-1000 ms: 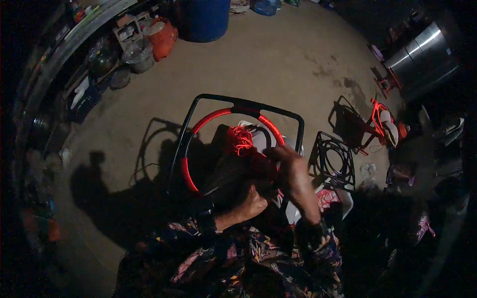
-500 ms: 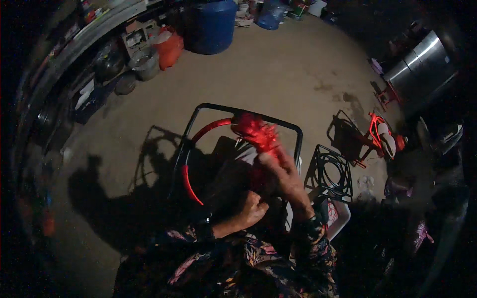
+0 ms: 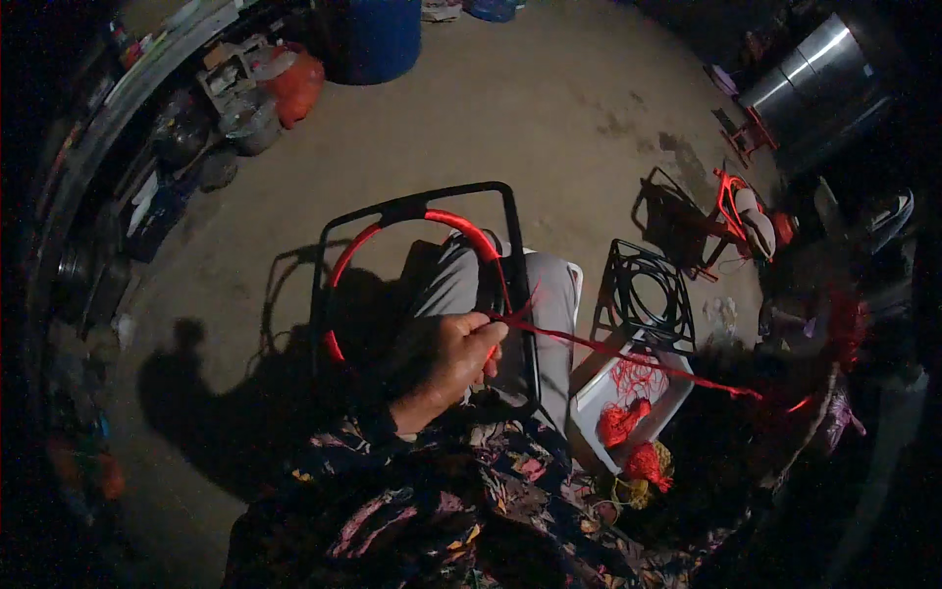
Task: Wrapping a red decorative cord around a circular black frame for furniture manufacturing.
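Note:
A black frame (image 3: 402, 208) with a round ring inside it leans over my lap. Glossy red thread (image 3: 469, 230) is wound around parts of the ring. My left hand (image 3: 453, 358) is closed at the frame's right side, its thumb and fingers pinching the red thread. From there a loose red strand (image 3: 638, 360) runs taut to the right, across the bar and over a white tray. Its far end fades into a dark, red-smeared area, where my right hand and what it holds cannot be made out.
Right of my legs the white tray (image 3: 677, 402) holds red thread, with red and yellowish bundles (image 3: 648, 466) beside it. Another black frame (image 3: 648, 294) stands behind the tray. Farther off are a red-framed seat (image 3: 746, 221), a blue barrel (image 3: 373, 39) and an orange bag (image 3: 296, 86).
My right hand has left the frame with the red bundle, moving right into shadow and drawing the strand out. The frame has tilted, and my left hand has moved up to its right side.

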A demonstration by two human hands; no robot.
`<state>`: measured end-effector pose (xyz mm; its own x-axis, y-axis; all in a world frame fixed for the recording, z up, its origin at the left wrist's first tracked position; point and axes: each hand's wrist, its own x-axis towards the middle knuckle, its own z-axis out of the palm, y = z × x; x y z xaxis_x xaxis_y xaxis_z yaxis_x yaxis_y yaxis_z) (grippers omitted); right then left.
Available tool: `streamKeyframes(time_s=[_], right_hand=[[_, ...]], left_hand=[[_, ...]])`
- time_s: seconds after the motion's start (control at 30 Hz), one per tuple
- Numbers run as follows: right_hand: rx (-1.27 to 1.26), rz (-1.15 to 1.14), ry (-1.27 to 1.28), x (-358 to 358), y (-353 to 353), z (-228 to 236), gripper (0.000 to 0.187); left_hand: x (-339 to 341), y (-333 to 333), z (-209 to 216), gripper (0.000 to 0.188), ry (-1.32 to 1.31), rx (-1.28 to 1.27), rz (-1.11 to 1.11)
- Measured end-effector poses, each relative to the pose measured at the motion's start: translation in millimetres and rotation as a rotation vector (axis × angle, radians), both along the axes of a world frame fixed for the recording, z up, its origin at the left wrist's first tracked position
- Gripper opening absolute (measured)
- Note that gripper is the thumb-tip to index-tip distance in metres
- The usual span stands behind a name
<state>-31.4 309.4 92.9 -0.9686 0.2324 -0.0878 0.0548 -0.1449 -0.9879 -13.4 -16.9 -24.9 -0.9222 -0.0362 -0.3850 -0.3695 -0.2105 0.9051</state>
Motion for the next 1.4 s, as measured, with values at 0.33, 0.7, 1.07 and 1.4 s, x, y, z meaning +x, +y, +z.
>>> streamKeyframes(time_s=[0.33,0.7,1.07,1.4], right_hand=[[0.035,-0.167,-0.15,21,12,-94,0.041],[0.349,0.468,0.042,3,-120,-146,0.045],[0.228,-0.296,0.014,52,68,-94,0.036],[0.149,-0.251,-0.022,49,45,-131,0.025]], left_hand=[[0,9,2,0.032,-0.081,-0.034,-0.056],[3,10,-22,0.017,-0.09,0.029,0.023],[3,11,-12,0.062,-0.044,0.1,0.065],[0,12,-19,0.02,-0.09,0.074,0.005]])
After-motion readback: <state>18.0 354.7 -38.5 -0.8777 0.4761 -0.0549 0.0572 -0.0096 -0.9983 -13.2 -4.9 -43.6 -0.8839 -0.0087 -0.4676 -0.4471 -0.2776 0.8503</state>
